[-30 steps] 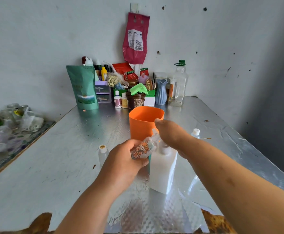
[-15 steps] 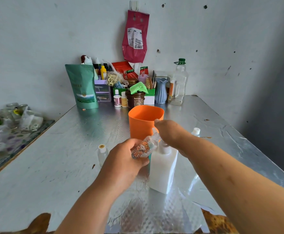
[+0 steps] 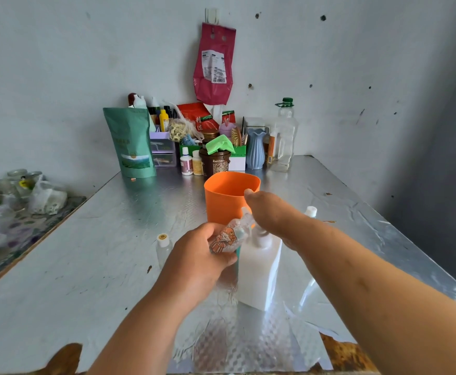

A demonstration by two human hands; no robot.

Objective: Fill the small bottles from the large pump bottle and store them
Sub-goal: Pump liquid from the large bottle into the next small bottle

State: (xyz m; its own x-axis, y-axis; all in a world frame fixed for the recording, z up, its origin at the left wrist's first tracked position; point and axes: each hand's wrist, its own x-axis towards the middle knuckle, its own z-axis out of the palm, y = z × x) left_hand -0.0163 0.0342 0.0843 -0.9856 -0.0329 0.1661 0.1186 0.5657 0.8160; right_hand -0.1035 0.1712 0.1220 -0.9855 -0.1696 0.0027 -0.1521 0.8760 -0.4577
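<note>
While the left hand (image 3: 194, 258) curls round a tilted small bottle (image 3: 228, 236), the right hand (image 3: 273, 215) covers the pump bottle (image 3: 259, 274) top; fingers hidden.

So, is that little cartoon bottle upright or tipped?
Tipped. The left hand holds the little bottle slanted, its neck toward the pump bottle under the right hand.

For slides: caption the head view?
Left hand holds small bottle to white pump bottle; right hand over its pump.
</note>
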